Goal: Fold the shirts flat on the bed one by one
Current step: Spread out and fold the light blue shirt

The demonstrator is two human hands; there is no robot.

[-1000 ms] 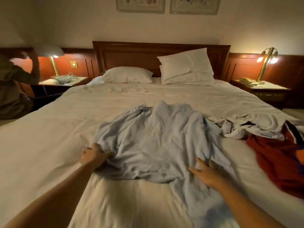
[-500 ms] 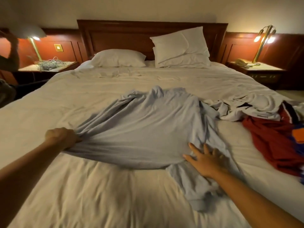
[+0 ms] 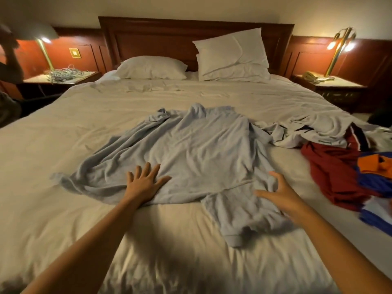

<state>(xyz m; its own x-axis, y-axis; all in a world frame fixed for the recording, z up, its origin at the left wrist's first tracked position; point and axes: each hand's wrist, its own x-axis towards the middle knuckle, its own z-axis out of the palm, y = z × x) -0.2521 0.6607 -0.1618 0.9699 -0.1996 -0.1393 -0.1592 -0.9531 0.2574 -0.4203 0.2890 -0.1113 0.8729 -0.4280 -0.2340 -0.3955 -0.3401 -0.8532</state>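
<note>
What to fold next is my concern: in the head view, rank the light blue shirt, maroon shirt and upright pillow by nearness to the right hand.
1. light blue shirt, at the right hand, mid-bed.
2. maroon shirt, to its right.
3. upright pillow, against the headboard.

Far past the left hand (image 3: 146, 183), a lit lamp (image 3: 43, 49) and tangled cables (image 3: 61, 73); past the right hand (image 3: 277, 194), another lamp (image 3: 337, 52) and a telephone (image 3: 310, 75); between, a flat pillow (image 3: 151, 67) and a propped pillow (image 3: 231, 56).

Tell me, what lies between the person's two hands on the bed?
In the head view, only the wrinkled pale blue shirt lies there. Its cloth runs from under the left hand across to the right hand, with nothing else on that stretch.
</note>
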